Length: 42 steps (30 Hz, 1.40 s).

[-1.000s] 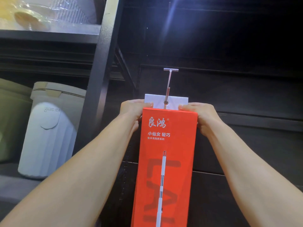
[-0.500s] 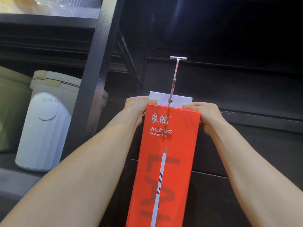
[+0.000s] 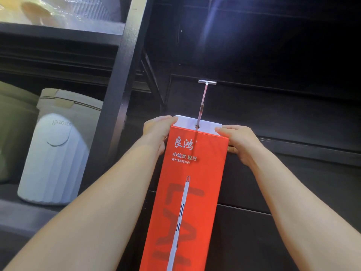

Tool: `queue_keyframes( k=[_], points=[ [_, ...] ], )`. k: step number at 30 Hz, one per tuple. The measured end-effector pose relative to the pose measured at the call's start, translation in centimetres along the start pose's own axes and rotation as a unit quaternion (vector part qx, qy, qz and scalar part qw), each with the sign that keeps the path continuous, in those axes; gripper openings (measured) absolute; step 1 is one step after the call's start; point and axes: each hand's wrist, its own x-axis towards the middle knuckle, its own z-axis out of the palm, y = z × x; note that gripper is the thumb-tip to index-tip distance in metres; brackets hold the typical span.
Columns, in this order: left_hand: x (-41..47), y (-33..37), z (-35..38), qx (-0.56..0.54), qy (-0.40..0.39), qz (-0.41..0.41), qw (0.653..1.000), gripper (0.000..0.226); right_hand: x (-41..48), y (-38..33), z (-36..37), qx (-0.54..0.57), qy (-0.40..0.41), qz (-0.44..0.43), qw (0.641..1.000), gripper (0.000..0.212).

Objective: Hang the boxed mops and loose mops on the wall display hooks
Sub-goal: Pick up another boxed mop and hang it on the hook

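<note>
A tall red mop box (image 3: 191,192) with white print stands upright in the middle of the view, its white hang tab (image 3: 185,123) at the top. A metal wall hook (image 3: 203,102) juts out from the dark slat wall, and its tip passes through the hole in the tab. My left hand (image 3: 158,132) grips the box's top left corner. My right hand (image 3: 238,143) grips the top right corner. The box's lower end runs out of the frame.
A black shelf upright (image 3: 121,79) rises just left of the box. Left of it a white lidded bin (image 3: 56,147) stands on a shelf beside a greenish one (image 3: 13,132). Wrapped goods (image 3: 39,8) lie on the shelf above. Dark wall panels (image 3: 293,173) fill the right.
The box has slid further along the hook, with the tab hole now threaded on the rod. Both hands keep their grip at the top corners. The view has shifted slightly.
</note>
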Motion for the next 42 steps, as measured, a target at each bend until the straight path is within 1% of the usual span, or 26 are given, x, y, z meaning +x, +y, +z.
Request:
queue_keyframes(
  k=[3,5,6,8,9,12,14,16,17,21,25,30,36,39,42],
  points=[
    [-0.6,0.4,-0.3,0.054,-0.005,0.045,0.998,0.025,-1.6,-0.9,0.0,-0.059,0.012,-0.014,0.998,0.034],
    [-1.5,0.9,-0.7,0.142,-0.010,0.086,0.986,0.039,-3.0,-1.5,0.3,-0.129,0.033,-0.037,0.990,0.043],
    [-2.1,1.2,-1.0,0.197,-0.009,0.107,0.975,0.046,-4.1,-1.9,0.5,-0.172,0.046,-0.049,0.983,0.043],
    [-3.7,1.7,-1.5,0.316,-0.020,0.155,0.936,0.053,-6.5,-2.9,0.9,-0.260,0.060,-0.069,0.961,0.041],
    [-4.5,2.0,-1.7,0.369,-0.031,0.177,0.912,0.053,-7.6,-3.3,1.0,-0.307,0.062,-0.081,0.946,0.047],
    [-7.5,2.5,-2.4,0.495,-0.068,0.220,0.838,0.045,-10.7,-3.9,1.4,-0.421,0.060,-0.098,0.899,0.058],
    [-9.7,2.6,-2.8,0.565,-0.079,0.236,0.787,0.039,-13.0,-4.2,1.6,-0.478,0.059,-0.096,0.871,0.055],
    [-11.9,2.7,-2.9,0.601,-0.084,0.252,0.754,0.033,-15.4,-4.5,1.7,-0.530,0.061,-0.091,0.841,0.047],
    [-13.0,2.8,-2.9,0.610,-0.088,0.264,0.742,0.032,-16.6,-4.7,1.6,-0.556,0.059,-0.083,0.825,0.047],
    [-17.6,3.0,-2.0,0.646,-0.129,0.290,0.694,0.035,-21.1,-5.4,-0.2,-0.623,0.050,-0.046,0.779,0.059],
    [-22.4,2.8,0.2,0.656,-0.193,0.300,0.665,0.040,-25.3,-6.2,-4.1,-0.672,0.056,-0.008,0.738,0.058],
    [-28.8,2.1,4.0,0.642,-0.244,0.327,0.649,0.036,-31.1,-7.6,-10.6,-0.720,0.082,0.036,0.689,0.060],
    [-39.1,1.3,10.2,0.595,-0.308,0.359,0.650,0.042,-39.6,-9.5,-20.5,-0.756,0.105,0.087,0.640,0.060],
    [-45.7,0.7,13.8,0.561,-0.346,0.368,0.655,0.048,-44.8,-10.8,-25.9,-0.772,0.108,0.126,0.613,0.062],
    [-52.9,0.0,17.1,0.535,-0.386,0.380,0.649,0.051,-50.6,-11.7,-31.8,-0.786,0.124,0.161,0.584,0.066]
  ],
)
